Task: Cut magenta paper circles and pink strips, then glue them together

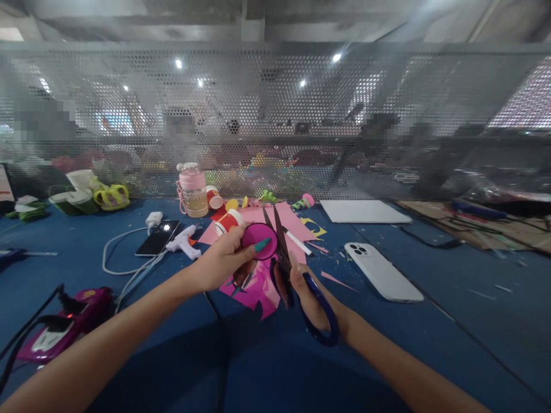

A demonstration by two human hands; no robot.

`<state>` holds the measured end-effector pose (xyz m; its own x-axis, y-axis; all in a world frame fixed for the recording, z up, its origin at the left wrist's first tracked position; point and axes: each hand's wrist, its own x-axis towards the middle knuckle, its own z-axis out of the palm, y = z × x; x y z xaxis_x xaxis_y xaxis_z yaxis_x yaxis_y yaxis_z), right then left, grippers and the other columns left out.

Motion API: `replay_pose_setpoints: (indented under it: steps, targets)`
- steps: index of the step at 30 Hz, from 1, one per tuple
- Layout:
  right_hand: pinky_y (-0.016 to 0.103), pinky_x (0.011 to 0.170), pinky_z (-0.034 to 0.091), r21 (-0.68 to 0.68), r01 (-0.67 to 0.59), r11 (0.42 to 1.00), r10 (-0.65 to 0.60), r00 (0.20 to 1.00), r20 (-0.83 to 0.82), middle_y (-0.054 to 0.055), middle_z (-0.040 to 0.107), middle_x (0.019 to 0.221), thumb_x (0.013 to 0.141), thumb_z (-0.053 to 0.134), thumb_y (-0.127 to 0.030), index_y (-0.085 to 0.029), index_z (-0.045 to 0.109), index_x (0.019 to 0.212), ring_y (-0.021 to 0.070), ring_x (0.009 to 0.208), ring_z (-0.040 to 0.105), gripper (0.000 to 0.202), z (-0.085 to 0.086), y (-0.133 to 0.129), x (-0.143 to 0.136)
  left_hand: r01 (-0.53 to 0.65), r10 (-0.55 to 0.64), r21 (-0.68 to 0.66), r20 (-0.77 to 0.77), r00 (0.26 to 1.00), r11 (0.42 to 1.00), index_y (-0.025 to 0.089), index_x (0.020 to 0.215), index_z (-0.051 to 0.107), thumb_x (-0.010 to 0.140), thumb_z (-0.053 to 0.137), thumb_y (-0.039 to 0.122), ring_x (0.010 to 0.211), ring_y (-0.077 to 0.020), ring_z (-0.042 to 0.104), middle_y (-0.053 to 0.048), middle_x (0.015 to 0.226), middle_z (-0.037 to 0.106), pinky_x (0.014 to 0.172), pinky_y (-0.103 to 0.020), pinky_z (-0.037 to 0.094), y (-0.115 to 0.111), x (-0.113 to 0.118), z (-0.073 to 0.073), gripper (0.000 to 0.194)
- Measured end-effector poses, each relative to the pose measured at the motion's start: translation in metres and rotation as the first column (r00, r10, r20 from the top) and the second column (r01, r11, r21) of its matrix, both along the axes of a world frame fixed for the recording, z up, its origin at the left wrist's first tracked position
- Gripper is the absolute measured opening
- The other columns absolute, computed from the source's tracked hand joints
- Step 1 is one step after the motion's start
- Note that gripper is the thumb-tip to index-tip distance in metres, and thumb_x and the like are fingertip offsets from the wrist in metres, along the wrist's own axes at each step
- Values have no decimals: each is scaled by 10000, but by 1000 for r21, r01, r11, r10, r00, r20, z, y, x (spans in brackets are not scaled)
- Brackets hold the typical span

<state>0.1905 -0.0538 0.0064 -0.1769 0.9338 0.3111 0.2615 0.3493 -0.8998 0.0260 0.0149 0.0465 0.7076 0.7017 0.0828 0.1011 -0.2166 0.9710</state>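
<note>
My left hand (220,259) is closed on a magenta paper disc (253,234) with a dark rim, pinching it with the thumb on top. Close to the disc's right side, my right hand (310,293) grips scissors (283,244) by their dark blue handles. The blades point away from me and stand apart; whether they touch the disc I cannot tell. Beneath the hands lies a cut-up magenta sheet (264,295), and pink paper (297,221) spreads behind it. A red-and-white paper cup (229,221) rests on its side just beyond my left hand.
On the left are a glue gun (185,242), a black phone (158,238) with a white cable, and a magenta power strip (64,327). A pink-topped bottle (192,190) stands behind. To the right lie a white phone (383,272) and a closed laptop (365,211). A perforated screen (275,103) borders the table.
</note>
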Motion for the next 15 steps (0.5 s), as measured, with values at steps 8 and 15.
replay_pose_setpoints:
  steps: [8,15]
  targets:
    - [264,463,412,-34,43,999,-42,999,15,-32,446,458,774,179,-782,-238,398,603,128,430,476,611,-3,-1,1,11,-11,2,9,1000,1000,189,833,386,848,529,366,318,-37,418,109,452,478,321,-148,331,0,0,3,229]
    - [271,470,413,1,28,1000,-28,998,52,-34,435,459,801,177,-754,-238,389,612,126,428,468,589,-1,0,2,32,-31,18,-82,996,999,183,842,402,864,511,309,318,-33,398,104,450,480,325,-146,294,2,-4,10,168]
